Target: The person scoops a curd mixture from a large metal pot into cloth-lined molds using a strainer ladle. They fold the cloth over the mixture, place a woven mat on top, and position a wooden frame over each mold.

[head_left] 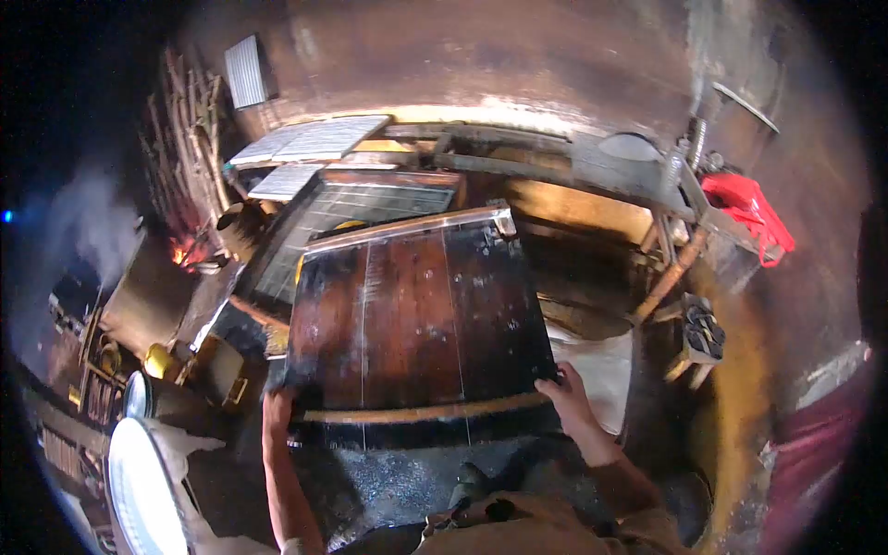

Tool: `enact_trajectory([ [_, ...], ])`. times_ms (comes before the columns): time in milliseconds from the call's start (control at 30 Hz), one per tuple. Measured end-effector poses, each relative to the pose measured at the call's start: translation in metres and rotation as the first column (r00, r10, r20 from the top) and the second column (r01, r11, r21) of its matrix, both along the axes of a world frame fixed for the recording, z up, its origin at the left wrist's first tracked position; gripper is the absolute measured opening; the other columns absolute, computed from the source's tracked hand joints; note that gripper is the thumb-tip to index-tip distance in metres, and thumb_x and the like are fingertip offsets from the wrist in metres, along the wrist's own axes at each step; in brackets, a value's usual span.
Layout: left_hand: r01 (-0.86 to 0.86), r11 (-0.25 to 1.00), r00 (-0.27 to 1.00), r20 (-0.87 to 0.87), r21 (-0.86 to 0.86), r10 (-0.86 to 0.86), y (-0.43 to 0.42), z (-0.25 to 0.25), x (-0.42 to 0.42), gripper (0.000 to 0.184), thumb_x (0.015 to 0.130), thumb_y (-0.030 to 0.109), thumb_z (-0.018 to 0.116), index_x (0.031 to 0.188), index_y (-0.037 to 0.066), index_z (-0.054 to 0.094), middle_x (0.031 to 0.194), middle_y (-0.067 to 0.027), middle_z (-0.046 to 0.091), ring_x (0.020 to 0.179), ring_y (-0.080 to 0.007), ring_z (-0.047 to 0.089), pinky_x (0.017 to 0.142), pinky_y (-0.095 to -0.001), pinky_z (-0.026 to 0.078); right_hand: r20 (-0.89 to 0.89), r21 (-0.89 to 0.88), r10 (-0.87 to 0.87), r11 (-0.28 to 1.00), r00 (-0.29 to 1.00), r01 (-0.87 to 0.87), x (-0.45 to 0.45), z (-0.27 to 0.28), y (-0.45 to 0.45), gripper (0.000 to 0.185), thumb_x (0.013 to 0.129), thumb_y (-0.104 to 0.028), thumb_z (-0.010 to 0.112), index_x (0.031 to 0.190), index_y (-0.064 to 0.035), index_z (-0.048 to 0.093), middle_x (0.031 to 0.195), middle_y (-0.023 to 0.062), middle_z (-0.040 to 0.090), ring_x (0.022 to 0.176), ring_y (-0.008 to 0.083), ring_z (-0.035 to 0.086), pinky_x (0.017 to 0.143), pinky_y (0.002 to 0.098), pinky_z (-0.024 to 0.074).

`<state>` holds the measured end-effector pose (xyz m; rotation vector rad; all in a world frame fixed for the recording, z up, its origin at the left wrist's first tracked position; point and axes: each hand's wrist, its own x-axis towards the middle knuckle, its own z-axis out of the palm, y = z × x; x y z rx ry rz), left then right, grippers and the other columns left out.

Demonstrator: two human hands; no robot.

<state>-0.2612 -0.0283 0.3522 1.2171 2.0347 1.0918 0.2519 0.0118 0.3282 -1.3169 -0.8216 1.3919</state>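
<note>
One wooden panel gripped: left hand, right hand.

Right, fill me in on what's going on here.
Someone has a dark wooden panel in both hands: the left hand at its near left corner, the right hand on the right edge close to the near corner. Beyond it, partly hidden, is a framed grid; whether the panel touches it, I can't tell. Off to the left a small fire burns near some upright sticks.
</note>
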Motion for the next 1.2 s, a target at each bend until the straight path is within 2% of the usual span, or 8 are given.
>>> enact_trajectory([
  [100,-0.005,0.998,0.999,0.050,0.067,0.001,-0.033,0.025,0.062,0.023,0.060,0.013,0.044,0.075,-0.004,0.051,0.061,-0.0037,0.045,0.058,-0.0113,0.038,0.053,-0.0284,0.034,-0.005,0.072,0.034,0.997,0.999,-0.034,0.045,-0.049,-0.026,0.030,0.074,-0.008,0.062,0.101,-0.0044,0.051,0.090,0.0057,0.056,0.083,0.0136,0.052,0.074,0.0296,0.0420],
  [200,-0.039,0.993,0.994,0.102,0.110,0.027,-0.042,0.031,0.140,0.036,0.057,0.012,0.045,0.087,-0.005,0.056,0.067,-0.0003,0.049,0.059,-0.0099,0.041,0.052,-0.0240,0.035,0.456,0.202,0.029,0.970,0.890,-0.136,0.103,-0.146,-0.070,0.026,0.077,-0.012,0.059,0.101,-0.0033,0.053,0.088,0.0043,0.056,0.081,0.0125,0.052,0.073,0.0268,0.0432],
  [433,0.169,0.967,0.958,0.199,0.190,-0.206,-0.008,-0.024,0.292,0.045,0.061,0.005,0.044,0.103,-0.008,0.056,0.079,-0.0022,0.058,0.069,-0.0083,0.049,0.061,-0.0222,0.041,0.409,-0.098,-0.351,0.901,0.842,0.423,0.208,-0.356,-0.201,0.043,0.072,-0.016,0.059,0.112,-0.0018,0.055,0.085,0.0039,0.059,0.075,0.0149,0.055,0.061,0.0308,0.0441],
  [500,0.081,0.983,0.972,0.233,-0.166,-0.040,-0.003,-0.096,0.296,0.044,0.060,0.000,0.043,0.102,-0.007,0.058,0.080,-0.0027,0.058,0.070,-0.0085,0.050,0.062,-0.0230,0.042,-0.156,-0.213,-0.524,0.845,0.837,0.490,0.236,-0.311,-0.220,0.045,0.076,-0.020,0.058,0.117,-0.0026,0.051,0.091,0.0053,0.059,0.079,0.0176,0.056,0.062,0.0312,0.0450],
  [667,0.224,0.969,0.935,0.302,-0.104,-0.184,0.039,-0.278,0.321,0.046,0.062,-0.005,0.042,0.104,-0.003,0.060,0.079,-0.0034,0.061,0.074,-0.0115,0.054,0.069,-0.0252,0.045,-0.285,-0.387,-0.761,0.647,0.582,0.656,0.293,-0.322,-0.215,0.032,0.077,-0.024,0.059,0.105,-0.0081,0.055,0.075,0.0015,0.052,0.065,0.0141,0.050,0.058,0.0271,0.0424],
  [800,0.249,0.911,0.967,0.129,-0.328,-0.218,0.093,-0.399,0.312,0.039,0.064,0.000,0.049,0.102,-0.003,0.061,0.070,-0.0020,0.060,0.063,-0.0099,0.054,0.054,-0.0266,0.043,0.669,-0.284,-0.205,0.817,0.715,0.501,0.339,-0.400,-0.191,0.028,0.079,-0.023,0.054,0.101,-0.0057,0.057,0.080,0.0026,0.052,0.070,0.0118,0.048,0.060,0.0272,0.0402],
  [1100,0.175,0.962,0.848,0.528,-0.208,-0.040,0.167,-0.395,0.362,0.029,0.063,0.001,0.049,0.089,-0.005,0.063,0.061,-0.0023,0.055,0.052,-0.0103,0.050,0.048,-0.0257,0.041,0.585,-0.370,-0.187,0.804,0.789,0.465,0.338,-0.367,-0.089,0.039,0.068,-0.027,0.056,0.093,0.0028,0.058,0.076,0.0113,0.057,0.070,0.0178,0.051,0.060,0.0363,0.0413],
  [1200,0.180,0.925,0.965,0.244,-0.334,-0.100,0.178,-0.370,0.381,0.029,0.062,0.002,0.049,0.087,-0.001,0.064,0.062,-0.0024,0.055,0.052,-0.0094,0.049,0.048,-0.0265,0.041,0.534,-0.202,-0.365,0.821,0.762,0.535,0.336,-0.376,-0.074,0.038,0.067,-0.030,0.057,0.084,0.0040,0.058,0.071,0.0113,0.056,0.066,0.0203,0.052,0.057,0.0387,0.0407],
])
